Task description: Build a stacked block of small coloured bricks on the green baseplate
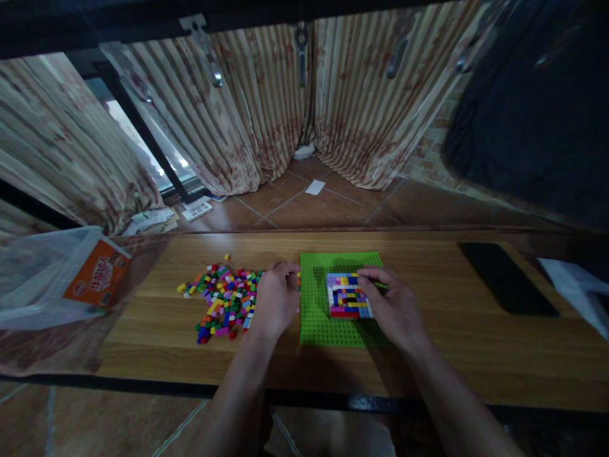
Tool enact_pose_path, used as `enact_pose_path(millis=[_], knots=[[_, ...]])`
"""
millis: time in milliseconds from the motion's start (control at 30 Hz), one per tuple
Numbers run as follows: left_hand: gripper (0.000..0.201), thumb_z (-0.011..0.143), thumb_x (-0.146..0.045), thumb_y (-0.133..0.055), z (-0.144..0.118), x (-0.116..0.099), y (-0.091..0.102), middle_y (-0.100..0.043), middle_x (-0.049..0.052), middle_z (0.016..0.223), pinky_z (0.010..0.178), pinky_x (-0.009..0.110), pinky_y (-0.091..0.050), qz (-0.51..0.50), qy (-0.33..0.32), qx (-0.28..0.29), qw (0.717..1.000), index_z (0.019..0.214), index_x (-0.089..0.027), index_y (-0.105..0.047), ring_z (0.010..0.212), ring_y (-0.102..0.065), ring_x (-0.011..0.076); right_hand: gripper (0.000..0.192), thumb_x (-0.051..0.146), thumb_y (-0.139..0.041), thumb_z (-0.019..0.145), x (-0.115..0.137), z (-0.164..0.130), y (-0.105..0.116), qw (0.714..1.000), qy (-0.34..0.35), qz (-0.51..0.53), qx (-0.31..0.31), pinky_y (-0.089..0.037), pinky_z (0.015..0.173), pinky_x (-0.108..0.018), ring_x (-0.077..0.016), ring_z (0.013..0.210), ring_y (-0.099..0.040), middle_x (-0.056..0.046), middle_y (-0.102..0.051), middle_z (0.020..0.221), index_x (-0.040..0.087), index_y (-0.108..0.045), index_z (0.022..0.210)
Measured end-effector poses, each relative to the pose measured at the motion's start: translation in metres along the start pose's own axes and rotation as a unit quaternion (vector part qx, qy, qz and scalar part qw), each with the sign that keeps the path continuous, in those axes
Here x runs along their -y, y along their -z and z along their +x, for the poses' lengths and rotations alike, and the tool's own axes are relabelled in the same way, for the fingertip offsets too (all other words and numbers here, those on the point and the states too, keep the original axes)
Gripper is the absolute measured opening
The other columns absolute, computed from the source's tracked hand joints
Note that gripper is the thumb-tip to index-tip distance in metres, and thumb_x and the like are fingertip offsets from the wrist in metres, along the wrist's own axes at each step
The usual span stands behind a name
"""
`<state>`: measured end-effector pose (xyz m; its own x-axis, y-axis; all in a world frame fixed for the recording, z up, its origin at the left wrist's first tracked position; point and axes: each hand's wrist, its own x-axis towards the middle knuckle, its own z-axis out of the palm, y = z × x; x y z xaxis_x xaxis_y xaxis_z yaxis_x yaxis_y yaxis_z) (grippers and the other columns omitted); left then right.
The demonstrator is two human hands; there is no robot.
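Orange box (98, 274) print — unreadable

A flat multicoloured brick square (348, 296) sits on the green baseplate (333, 330), loose bricks (223, 301) left.

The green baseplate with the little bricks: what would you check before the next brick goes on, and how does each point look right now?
1. Green baseplate lies flat on the wooden table: ok.
2. Brick pile within reach of the left hand: ok.
3. Left hand holds a brick: cannot tell, fingertips too small.
4. Right hand steadies the multicoloured block: ok, fingers rest on its top edge.
5. Free studs around the block: ok.
6. Black phone clear of the work: ok.
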<state>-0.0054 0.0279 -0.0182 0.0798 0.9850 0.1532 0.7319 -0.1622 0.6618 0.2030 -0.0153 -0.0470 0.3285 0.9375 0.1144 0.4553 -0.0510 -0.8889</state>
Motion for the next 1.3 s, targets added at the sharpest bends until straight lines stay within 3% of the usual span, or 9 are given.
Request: enact_pose_path(millis=[100, 200, 300, 433, 667, 833, 1000, 1300], knots=[[0.031, 0.082, -0.005, -0.049, 0.008, 0.015, 0.015, -0.072, 0.008, 0.099, 0.083, 0.031, -0.051, 0.099, 0.034, -0.002, 0.995, 0.097, -0.017, -0.074, 0.088, -0.067, 0.0197, 0.029, 0.045, -0.057, 0.082, 0.0, 0.0, 0.0, 1.0, 0.005, -0.012, -0.001, -0.047, 0.093, -0.045, -0.0262, 0.104, -0.063, -0.01, -0.067, 0.114, 0.021, -0.072, 0.092], [0.036, 0.079, -0.005, -0.05, 0.012, 0.022, 0.019, -0.072, 0.011, 0.102, 0.091, 0.036, -0.049, 0.18, 0.02, 0.018, 0.983, 0.105, -0.015, -0.072, 0.098, -0.065, 0.0246, 0.027, 0.043, -0.058, 0.081, -0.001, -0.001, 0.0, 1.0, 0.008, -0.03, 0.004, -0.047, 0.094, -0.045, -0.0261, 0.104, -0.063, -0.009, -0.067, 0.113, 0.022, -0.072, 0.092], [0.045, 0.075, -0.004, -0.051, 0.013, 0.023, 0.012, -0.07, 0.012, 0.115, 0.102, 0.039, -0.043, 0.197, -0.037, 0.036, 0.979, 0.115, -0.014, -0.069, 0.112, -0.059, 0.026, 0.027, 0.042, -0.057, 0.082, -0.003, -0.002, 0.0, 0.999, 0.01, -0.033, 0.013, -0.047, 0.094, -0.044, -0.0256, 0.104, -0.063, -0.008, -0.067, 0.114, 0.023, -0.072, 0.093], [0.055, 0.072, -0.003, -0.052, 0.011, 0.023, 0.0, -0.064, 0.008, 0.13, 0.104, 0.039, -0.042, 0.175, -0.077, 0.076, 0.979, 0.123, -0.017, -0.064, 0.119, -0.054, 0.0249, 0.027, 0.044, -0.058, 0.082, -0.005, -0.002, 0.001, 0.999, 0.009, -0.046, 0.017, -0.047, 0.093, -0.043, -0.0251, 0.103, -0.063, -0.007, -0.067, 0.113, 0.024, -0.072, 0.093], [0.037, 0.074, -0.008, -0.054, 0.008, 0.025, 0.007, -0.067, 0.008, 0.115, 0.099, 0.039, -0.043, 0.176, -0.081, 0.118, 0.974, 0.105, -0.021, -0.071, 0.112, -0.057, 0.0246, 0.027, 0.043, -0.057, 0.083, -0.002, -0.002, 0.001, 0.997, 0.027, -0.063, 0.02, -0.047, 0.093, -0.043, -0.025, 0.103, -0.063, -0.007, -0.068, 0.111, 0.023, -0.072, 0.093], [0.043, 0.065, 0.002, -0.049, 0.004, 0.036, 0.023, -0.068, 0.009, 0.107, 0.096, 0.039, -0.044, 0.186, -0.079, 0.128, 0.971, 0.095, -0.02, -0.071, 0.106, -0.059, 0.0245, 0.027, 0.043, -0.056, 0.084, -0.003, -0.002, 0.002, 0.996, 0.039, -0.073, 0.018, -0.048, 0.093, -0.044, -0.0256, 0.102, -0.063, -0.008, -0.068, 0.111, 0.023, -0.072, 0.094], [0.034, 0.067, 0.0, -0.05, -0.002, 0.046, 0.033, -0.067, 0.009, 0.102, 0.095, 0.04, -0.045, 0.175, -0.104, 0.131, 0.97, 0.086, -0.019, -0.069, 0.105, -0.059, 0.0256, 0.025, 0.042, -0.057, 0.084, -0.002, -0.002, 0.001, 0.996, 0.056, -0.072, 0.01, -0.048, 0.094, -0.046, -0.0264, 0.102, -0.064, -0.008, -0.069, 0.109, 0.024, -0.072, 0.092], [0.021, 0.071, -0.011, -0.056, -0.007, 0.032, 0.034, -0.066, 0.009, 0.111, 0.096, 0.046, -0.043, 0.169, -0.094, 0.134, 0.972, 0.085, -0.02, -0.069, 0.107, -0.057, 0.0279, 0.025, 0.041, -0.057, 0.084, 0.0, -0.002, 0.001, 0.995, 0.051, -0.081, 0.012, -0.047, 0.094, -0.045, -0.0262, 0.101, -0.063, -0.008, -0.069, 0.108, 0.023, -0.071, 0.092]])
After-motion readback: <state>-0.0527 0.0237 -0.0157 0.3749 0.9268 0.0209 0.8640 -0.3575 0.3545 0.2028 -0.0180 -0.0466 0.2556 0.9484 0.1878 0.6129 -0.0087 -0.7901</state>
